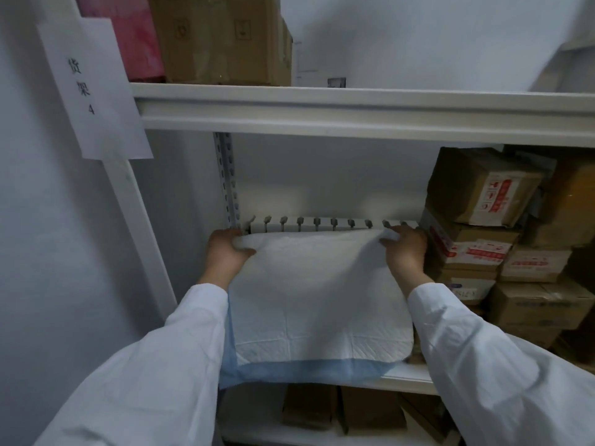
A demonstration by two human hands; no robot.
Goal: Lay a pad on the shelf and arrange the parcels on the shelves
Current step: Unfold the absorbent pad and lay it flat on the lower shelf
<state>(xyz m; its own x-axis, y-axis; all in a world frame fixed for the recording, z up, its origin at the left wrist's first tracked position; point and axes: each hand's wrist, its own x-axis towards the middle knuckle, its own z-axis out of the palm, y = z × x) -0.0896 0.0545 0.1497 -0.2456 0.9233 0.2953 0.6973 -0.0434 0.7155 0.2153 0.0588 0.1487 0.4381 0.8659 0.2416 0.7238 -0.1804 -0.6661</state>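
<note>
White sleeves [161, 365] in front; our left hand [225, 252] and right hand [405, 252] each pinch a far corner of the white quilted blue-backed pad [318, 294] lying on the white metal shelf [409, 376]. Light, floppy, probably slippery: we'd hold the corners.

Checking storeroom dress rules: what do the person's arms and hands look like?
Long, loose white fabric sleeves cover the left arm and right arm to the wrists. The left hand and right hand are bare: no gloves, no rings visible.

Storeroom: labelled shelving [354, 107], stacked parcels [476, 194]
</note>
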